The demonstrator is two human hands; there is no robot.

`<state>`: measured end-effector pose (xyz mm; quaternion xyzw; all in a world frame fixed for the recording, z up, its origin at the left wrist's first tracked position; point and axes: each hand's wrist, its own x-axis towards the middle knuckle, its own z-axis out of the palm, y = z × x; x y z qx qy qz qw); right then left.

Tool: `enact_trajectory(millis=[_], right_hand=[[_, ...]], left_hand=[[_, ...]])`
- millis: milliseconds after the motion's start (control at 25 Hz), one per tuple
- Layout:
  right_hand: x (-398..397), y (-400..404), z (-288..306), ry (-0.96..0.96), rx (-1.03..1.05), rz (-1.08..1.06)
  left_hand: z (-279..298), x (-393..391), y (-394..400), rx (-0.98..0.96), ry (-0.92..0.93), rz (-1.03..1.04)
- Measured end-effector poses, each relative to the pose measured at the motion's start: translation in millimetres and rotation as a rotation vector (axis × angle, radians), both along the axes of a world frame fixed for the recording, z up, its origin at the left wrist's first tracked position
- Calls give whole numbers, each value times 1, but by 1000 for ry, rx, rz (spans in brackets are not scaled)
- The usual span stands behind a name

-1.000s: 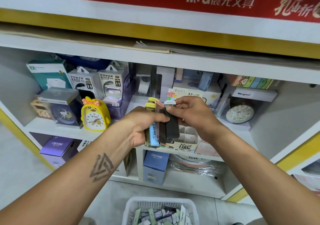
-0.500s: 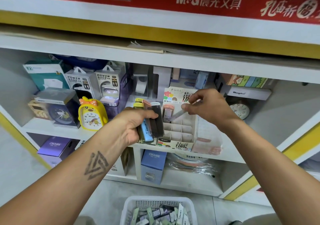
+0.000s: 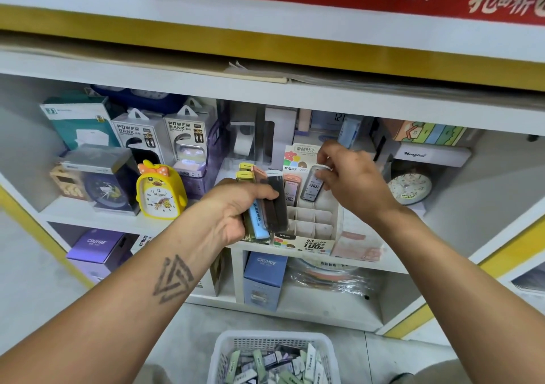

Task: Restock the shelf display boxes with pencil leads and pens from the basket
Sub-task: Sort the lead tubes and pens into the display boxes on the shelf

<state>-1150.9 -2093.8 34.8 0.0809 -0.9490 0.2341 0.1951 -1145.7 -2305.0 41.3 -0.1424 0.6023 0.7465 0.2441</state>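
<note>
Person restocking a divided display box (image 3: 321, 230) on a shelf.
Left hand (image 3: 236, 212) grips a bundle of lead cases (image 3: 267, 203); right hand (image 3: 354, 183) pinches one case (image 3: 312, 184), seemingly over the box's back row.

Left hand (image 3: 236, 209) curled in a tight grip, tattooed forearm extended, right hand (image 3: 351, 183) raised, fingertips (image 3: 323, 174) pinched together

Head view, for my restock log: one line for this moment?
left hand holds lead cases | right hand lowers one case into display box
</note>
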Motion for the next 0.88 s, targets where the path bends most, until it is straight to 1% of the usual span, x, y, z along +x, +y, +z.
enact_trajectory(millis=[120,240,400,520,560,680,720,760,800,880], right_hand=[[-2,-4,-3,-5,10,20],[-7,-1,-7,-20,-39,-12],[-8,1,-10,35,-11,-10],[-8,-1,-17,-51,-14,28],[-7,-2,-20,-61,21,46],[-7,-4,-23,11,289,25],[-7,-6,-20,36,291,8],[-6,-10,-16,32,199,-2],[-4,-16,-12,-19,8,-4],[1,-31,-6,-257,-428,19]], left_hand=[[0,-2,0,-3,2,-3],[-2,-2,1,-1,2,-5],[-4,-2,3,7,-2,-7],[-5,-3,4,8,-6,-6],[-5,-2,4,5,-9,-9],[-6,0,5,-2,-19,-26],[-6,0,5,-2,-17,-28],[-6,0,5,0,-15,-33],[-7,-1,6,2,-12,-41],[-7,0,7,5,-6,-71]])
